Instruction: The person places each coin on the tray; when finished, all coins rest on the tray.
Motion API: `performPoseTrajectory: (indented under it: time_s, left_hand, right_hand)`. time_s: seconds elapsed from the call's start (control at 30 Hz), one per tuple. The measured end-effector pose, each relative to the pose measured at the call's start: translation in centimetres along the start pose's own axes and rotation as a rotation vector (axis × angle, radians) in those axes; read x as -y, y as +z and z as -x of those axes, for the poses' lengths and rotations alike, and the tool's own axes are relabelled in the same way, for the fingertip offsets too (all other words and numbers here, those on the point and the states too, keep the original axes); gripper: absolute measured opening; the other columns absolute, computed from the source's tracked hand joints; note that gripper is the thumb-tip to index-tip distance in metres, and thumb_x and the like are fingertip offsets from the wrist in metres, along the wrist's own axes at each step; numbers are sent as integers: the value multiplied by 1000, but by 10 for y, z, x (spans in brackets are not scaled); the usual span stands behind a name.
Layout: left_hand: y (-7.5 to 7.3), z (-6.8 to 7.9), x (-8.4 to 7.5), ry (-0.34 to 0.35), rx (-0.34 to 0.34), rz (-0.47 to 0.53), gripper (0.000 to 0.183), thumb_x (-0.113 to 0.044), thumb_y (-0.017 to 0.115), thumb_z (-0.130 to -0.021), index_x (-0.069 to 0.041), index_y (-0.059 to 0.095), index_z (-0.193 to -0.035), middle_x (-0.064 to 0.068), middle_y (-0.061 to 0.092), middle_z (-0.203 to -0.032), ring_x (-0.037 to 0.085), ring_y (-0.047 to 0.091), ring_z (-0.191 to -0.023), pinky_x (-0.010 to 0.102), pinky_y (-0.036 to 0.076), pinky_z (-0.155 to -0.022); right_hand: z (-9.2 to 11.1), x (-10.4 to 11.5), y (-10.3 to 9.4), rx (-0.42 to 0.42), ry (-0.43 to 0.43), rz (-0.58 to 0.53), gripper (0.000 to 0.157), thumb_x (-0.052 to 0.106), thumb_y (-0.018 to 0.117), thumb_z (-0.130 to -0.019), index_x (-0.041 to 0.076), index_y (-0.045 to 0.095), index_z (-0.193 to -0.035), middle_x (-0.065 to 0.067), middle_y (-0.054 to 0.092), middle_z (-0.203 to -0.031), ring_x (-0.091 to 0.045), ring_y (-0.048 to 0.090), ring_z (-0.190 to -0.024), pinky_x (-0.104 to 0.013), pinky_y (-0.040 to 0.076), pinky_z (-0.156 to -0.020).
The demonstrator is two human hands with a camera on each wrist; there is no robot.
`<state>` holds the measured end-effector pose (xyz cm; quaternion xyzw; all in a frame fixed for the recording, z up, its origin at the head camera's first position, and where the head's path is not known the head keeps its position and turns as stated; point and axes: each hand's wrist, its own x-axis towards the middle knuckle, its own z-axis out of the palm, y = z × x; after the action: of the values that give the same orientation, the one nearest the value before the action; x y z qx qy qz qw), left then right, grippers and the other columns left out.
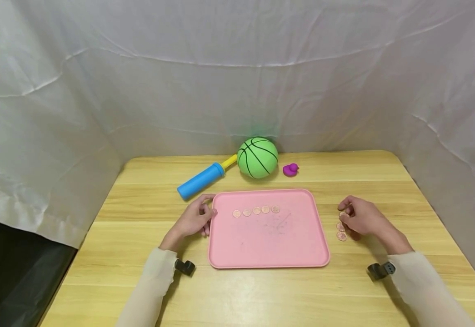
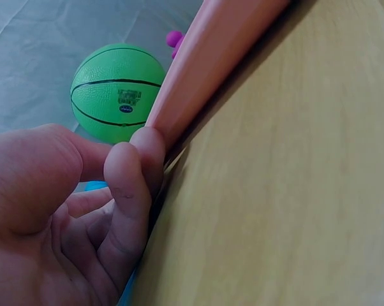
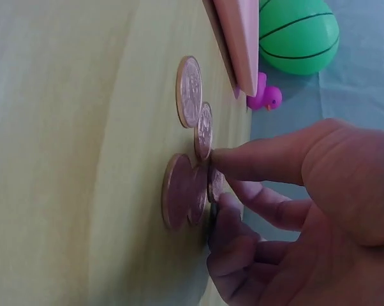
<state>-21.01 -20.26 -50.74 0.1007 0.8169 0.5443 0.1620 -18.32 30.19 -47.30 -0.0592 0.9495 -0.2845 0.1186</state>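
- A coin point(image 3: 216, 185) is being pinched by the right hand point(image 1: 363, 219).
- The pink tray point(image 1: 262, 252) is being touched by the left hand point(image 1: 193, 219); whether pinched cannot be told.

left hand point(image 2: 64, 178) touches pink tray point(image 2: 208, 64) edge | green ball point(image 2: 103, 70) beyond | wooden tabletop point(image 2: 294, 166) alongside

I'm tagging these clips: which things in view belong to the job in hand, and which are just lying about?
Likely in the job:
pink tray, touched by the left hand
five coins lined up on it
loose coins at the right hand

Apparently just lying about:
green ball
blue pump
purple duck
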Motion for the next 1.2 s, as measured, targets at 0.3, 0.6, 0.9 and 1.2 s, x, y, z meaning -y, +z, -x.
performPoseTrajectory:
  time_s: [0.3,0.6,0.9,1.2]
  left_hand:
    - [-1,1,0,-3,7,-5,51,-7,60,-112,-4,45,-161,15,65,-84,14,63,-49,26,58,-43]
    - [-1,0,0,2,4,-8,52,-8,61,-112,-3,44,-161,14,64,-83,14,63,-49,27,57,-43]
    - [0,1,1,4,5,-3,53,-8,61,-112,-2,44,-161,14,65,-84,14,64,-48,28,58,-43]
    - [0,0,0,9,10,-3,53,-7,60,-112,-2,43,-162,12,64,-83,14,64,-48,28,58,-43]
  right_hand:
    - [-1,4,-1,-8,33,23,17,11,73,-99,-4,75,-108,-8,66,-89,-19,59,-80,-30,49,-72]
    - [2,-1,0,-39,12,-23,15,17,80,-98,3,82,-104,-4,76,-87,-14,62,-77,-26,50,-67]
    - [7,1,0,-10,5,-122,20,23,78,-103,4,83,-109,-3,81,-91,-14,65,-76,-22,52,-63]
    - [8,11,0,-35,5,-239,27,24,76,-105,2,80,-120,-12,82,-104,-16,69,-77,-28,61,-62]
